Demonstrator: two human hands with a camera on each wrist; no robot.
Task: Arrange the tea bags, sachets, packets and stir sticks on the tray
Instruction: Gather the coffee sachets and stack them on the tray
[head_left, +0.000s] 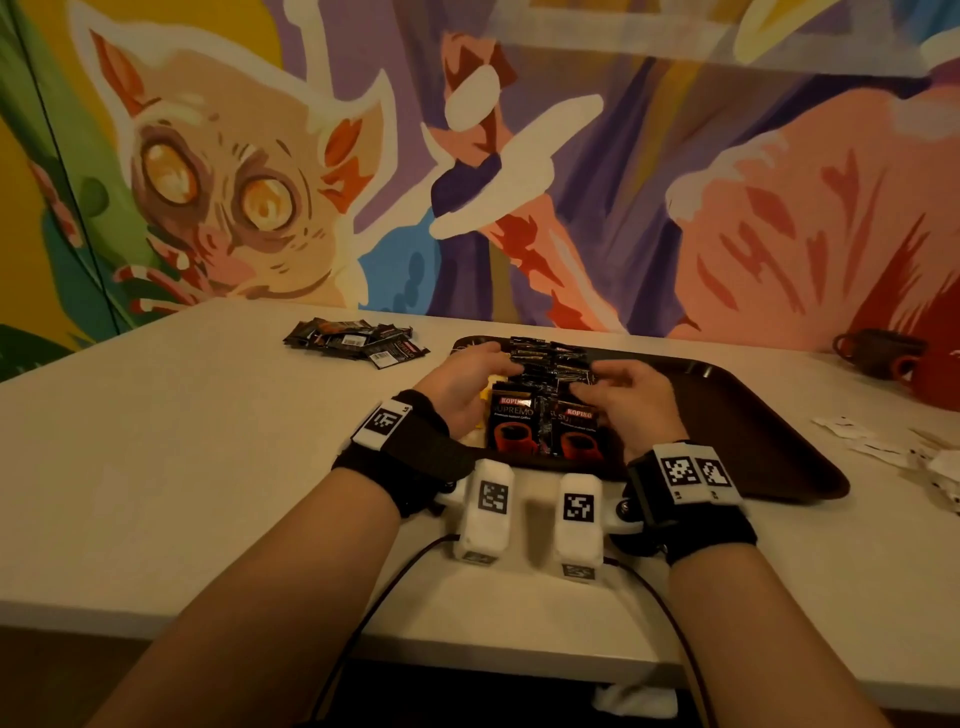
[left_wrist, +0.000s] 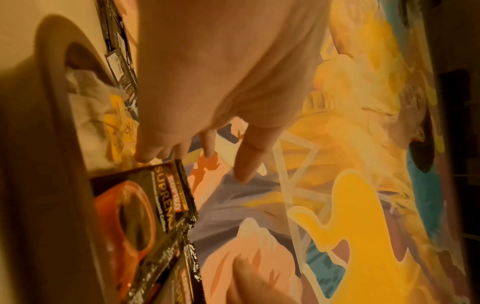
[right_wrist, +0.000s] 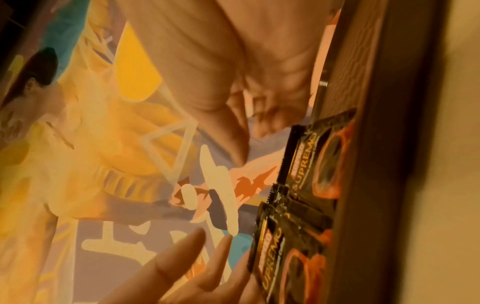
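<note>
Hands flanking coffee sachets (head_left: 545, 395) on tray (head_left: 753, 415), squaring the rows: left hand (head_left: 462, 384) and right hand (head_left: 628, 395) loose-fingered, gripping nothing.

Head high; wrists close, sharing packets (head_left: 540, 415).

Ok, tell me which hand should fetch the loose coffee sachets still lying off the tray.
Left. The loose pile of sachets lies on the table beyond the tray's left edge, on the left hand's side. The right hand would probably have to cross over the arranged row.
</note>
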